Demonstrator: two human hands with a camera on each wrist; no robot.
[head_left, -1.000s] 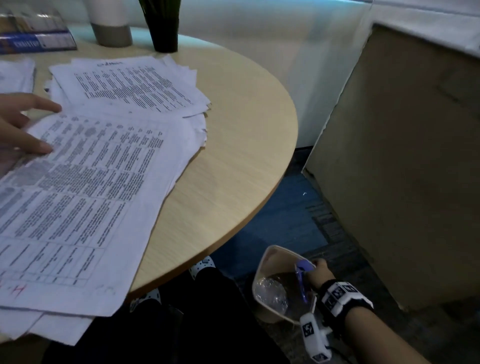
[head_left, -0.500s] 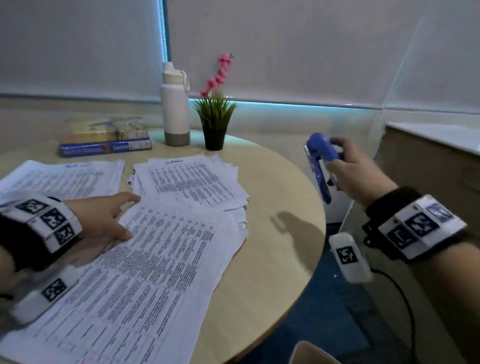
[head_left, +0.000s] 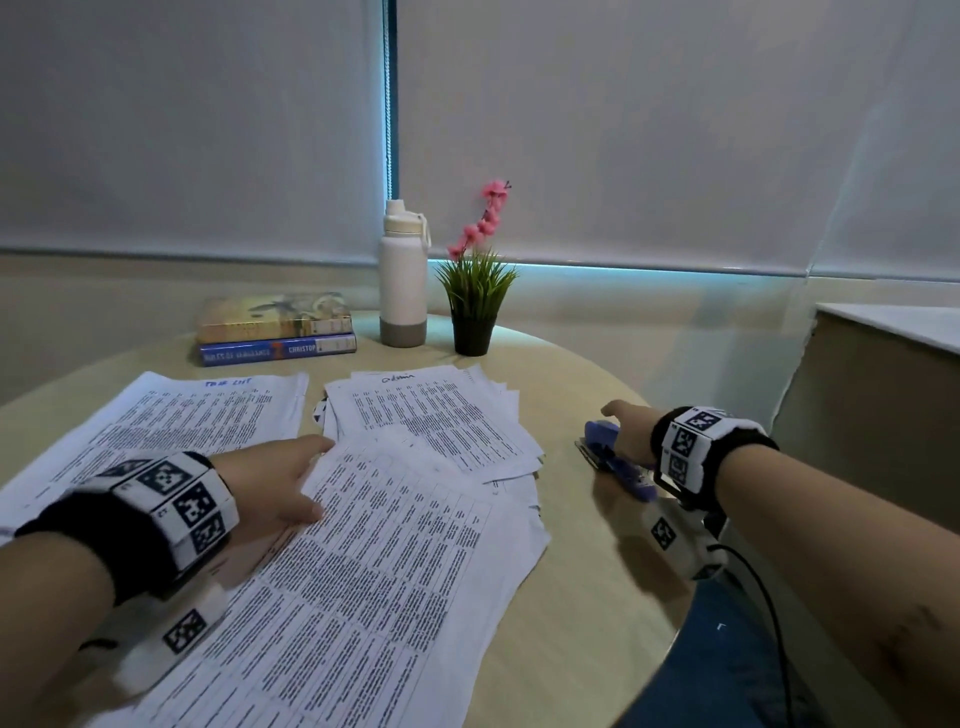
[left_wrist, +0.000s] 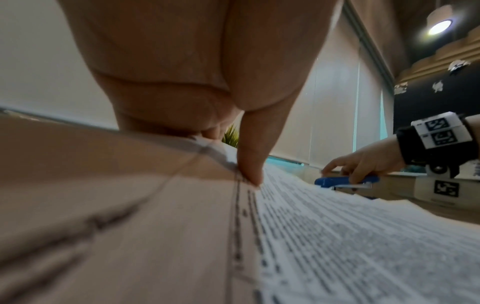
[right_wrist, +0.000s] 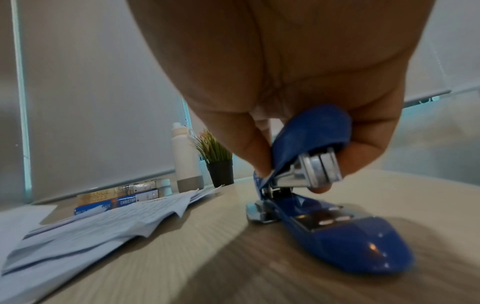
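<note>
stapler (head_left: 615, 463) in right grip (head_left: 630, 434), left grip (head_left: 270, 483) on papers (head_left: 395, 551)

At the far edge of my table (head_left: 597, 597) two books (head_left: 278, 332) lie stacked, a white bottle (head_left: 402, 280) just right of them, then a potted plant (head_left: 475, 291).

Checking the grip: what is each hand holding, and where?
The right hand pinches the stapler by its raised top arm; its base is on the table. The left hand only rests on the papers.
</note>
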